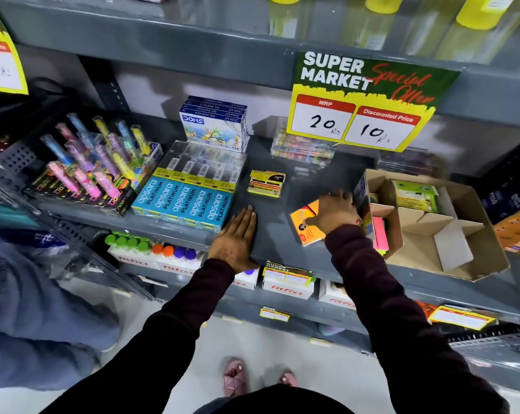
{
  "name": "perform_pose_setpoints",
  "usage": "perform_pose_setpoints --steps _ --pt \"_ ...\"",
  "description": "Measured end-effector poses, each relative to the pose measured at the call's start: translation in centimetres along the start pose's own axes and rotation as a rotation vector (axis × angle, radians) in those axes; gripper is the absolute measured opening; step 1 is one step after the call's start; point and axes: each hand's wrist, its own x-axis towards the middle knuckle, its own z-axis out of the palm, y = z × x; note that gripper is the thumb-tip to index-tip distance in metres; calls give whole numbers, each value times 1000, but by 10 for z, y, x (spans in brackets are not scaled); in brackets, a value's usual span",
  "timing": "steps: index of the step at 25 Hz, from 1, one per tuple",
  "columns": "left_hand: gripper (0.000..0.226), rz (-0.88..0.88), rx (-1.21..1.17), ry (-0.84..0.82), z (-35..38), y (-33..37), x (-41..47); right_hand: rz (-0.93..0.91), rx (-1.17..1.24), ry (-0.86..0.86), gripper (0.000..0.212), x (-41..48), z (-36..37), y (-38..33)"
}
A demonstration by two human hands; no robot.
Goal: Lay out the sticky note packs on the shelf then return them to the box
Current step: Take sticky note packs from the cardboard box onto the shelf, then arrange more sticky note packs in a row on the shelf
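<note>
Here the left hand (236, 239) lies flat and open on the front edge of the grey shelf (270, 162), fingers together and pointing inward, holding nothing. The right hand (334, 215) presses down on an orange sticky note pack (308, 227) that lies on the shelf just left of the cardboard box (449, 243). The hand covers most of the pack's top, so whether the fingers are closed around it or only resting on it cannot be told. A yellow sticky note pack (266, 183) lies alone farther back on the shelf, between the blue pencil boxes (184, 206) and the hand.

The box has cardboard dividers. A green pack (414, 195) sits in a rear compartment, and pink notes (380, 234) stand on edge in a near compartment, partly hidden by the box wall and the right sleeve. What else lies in the box is hard to make out.

A price sign (363, 103) hangs from the shelf above and hides part of a clear case of coloured items (300, 150) behind it. At the far right an orange package (518, 234) is cut off by the frame edge.
</note>
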Motion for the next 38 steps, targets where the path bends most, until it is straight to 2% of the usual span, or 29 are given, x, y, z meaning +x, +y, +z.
perform_pose_setpoints --steps 3,7,11,13,16,21,24,28,34,38 --pt "125 -1 3 23 -2 2 -1 46 -26 67 75 -17 18 -3" --pt "124 -7 16 9 -5 5 -3 84 98 89 74 -13 20 -4" --pt "118 -21 19 -3 -5 5 -2 -23 260 60 36 -8 20 -10" --pt "117 -25 21 4 -5 5 -2 -66 297 128 26 -11 16 -18" --pt "116 -21 12 -1 -5 5 -2 -86 235 299 27 -11 8 -28" --pt "117 -6 -22 -5 -5 2 -2 -77 227 416 38 33 0 -29" --pt "120 8 -8 14 -4 2 -1 -144 165 299 46 49 8 -21" --pt "123 4 -13 21 -4 2 -2 -207 153 120 41 50 22 -14" --pt "117 33 4 25 -3 2 -1 -208 195 108 37 65 6 -4" --pt "119 19 -2 11 -2 2 -1 -203 266 38 32 67 0 8"
